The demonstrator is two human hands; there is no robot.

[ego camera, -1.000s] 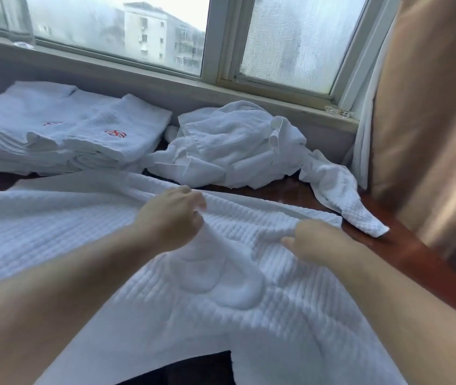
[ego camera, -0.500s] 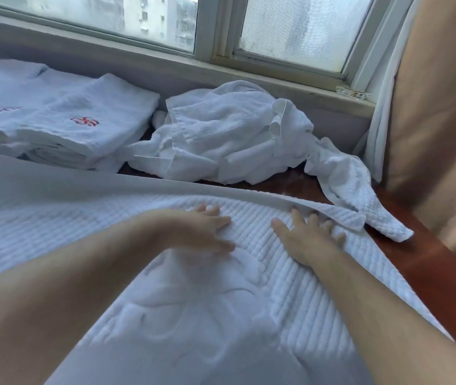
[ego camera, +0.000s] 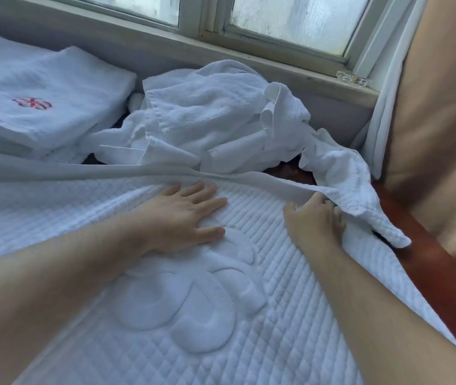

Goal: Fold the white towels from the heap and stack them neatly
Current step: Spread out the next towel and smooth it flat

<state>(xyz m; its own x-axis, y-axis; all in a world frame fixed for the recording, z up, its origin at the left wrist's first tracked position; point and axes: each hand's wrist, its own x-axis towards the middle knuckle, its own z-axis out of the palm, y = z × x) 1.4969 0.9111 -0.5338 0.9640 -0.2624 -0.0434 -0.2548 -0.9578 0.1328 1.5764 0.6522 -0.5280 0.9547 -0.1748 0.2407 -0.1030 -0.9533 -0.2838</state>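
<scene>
- Right grip (ego camera: 314, 219), flat earlier, now pinches the quilted towel (ego camera: 249, 343) by its far hem.
- Left grip (ego camera: 182, 218) stays flat, fingers spread.
- Hem runs left-right; long axis unclear.

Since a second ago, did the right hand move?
Yes. The right hand went forward, toward the heap of towels, and now grips the far edge of the spread towel.

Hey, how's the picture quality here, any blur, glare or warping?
Head view: soft daylight through the window, no harsh glare; the brown curtain at right looks blur-smeared; the wide angle slightly bows the sill; quilting on the spread towel reads sharp.
</scene>
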